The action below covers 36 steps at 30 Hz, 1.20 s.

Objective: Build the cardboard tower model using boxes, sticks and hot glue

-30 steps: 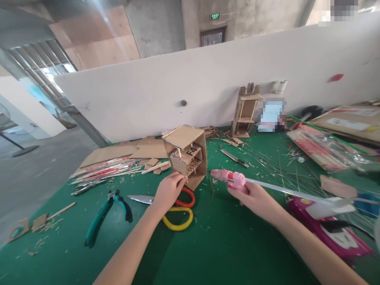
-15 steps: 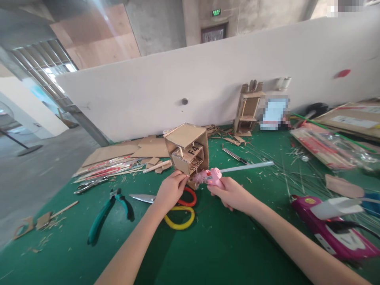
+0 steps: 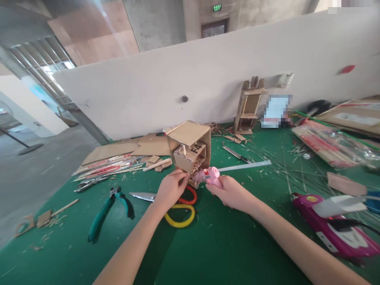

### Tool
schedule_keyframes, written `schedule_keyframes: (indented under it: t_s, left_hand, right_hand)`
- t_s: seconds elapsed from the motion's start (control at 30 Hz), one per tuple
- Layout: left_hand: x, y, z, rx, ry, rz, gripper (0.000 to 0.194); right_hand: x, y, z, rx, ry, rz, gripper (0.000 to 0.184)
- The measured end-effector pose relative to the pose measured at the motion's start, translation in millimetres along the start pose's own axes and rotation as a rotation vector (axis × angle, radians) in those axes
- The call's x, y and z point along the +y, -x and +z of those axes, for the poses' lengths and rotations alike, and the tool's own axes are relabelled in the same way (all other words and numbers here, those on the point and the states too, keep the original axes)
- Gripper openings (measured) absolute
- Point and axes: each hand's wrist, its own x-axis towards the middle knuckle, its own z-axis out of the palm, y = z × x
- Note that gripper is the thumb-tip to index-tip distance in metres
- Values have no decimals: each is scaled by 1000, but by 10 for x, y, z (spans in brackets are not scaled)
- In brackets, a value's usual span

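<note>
A small cardboard box [image 3: 189, 133] with an open front and inner compartments stands at mid-table, printed letters showing inside. My left hand [image 3: 172, 186] is closed in a pinch at its lower left front edge; the exact grip under the fingertips is hidden. My right hand [image 3: 234, 192] is wrapped round a pink hot glue gun [image 3: 212, 175], its nozzle at the box's lower front beside my left fingertips. A clear glue stick [image 3: 249, 166] sticks out of the gun's back. Below my left hand lie scissors [image 3: 179, 221] with red and yellow handles, partly covered by that hand.
Green-handled pliers [image 3: 102, 215] lie left on the green table. A utility knife [image 3: 236, 153] and a taller cardboard frame [image 3: 248, 107] are behind, near the white partition [image 3: 133, 95]. A magenta power strip [image 3: 341, 233] with plugs is at right. Cardboard sheets [image 3: 118, 152] lie at left.
My right hand has brought the glue gun leftward to the box's lower front, and its glue stick has swung to point back right. My left hand stays at the box edge.
</note>
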Motion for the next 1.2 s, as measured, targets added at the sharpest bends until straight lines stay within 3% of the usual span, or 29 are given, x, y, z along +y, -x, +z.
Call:
schedule_keyframes:
  t_s: [0.53,1.2]
  left_hand:
    - [18,-20,-5,-21,12,13,23]
    - [6,-21,16,-29,-134,47,25]
  right_hand:
    - [40,18,25,22,39,1,38]
    - [34,-3,-31,-76,-57,71,38]
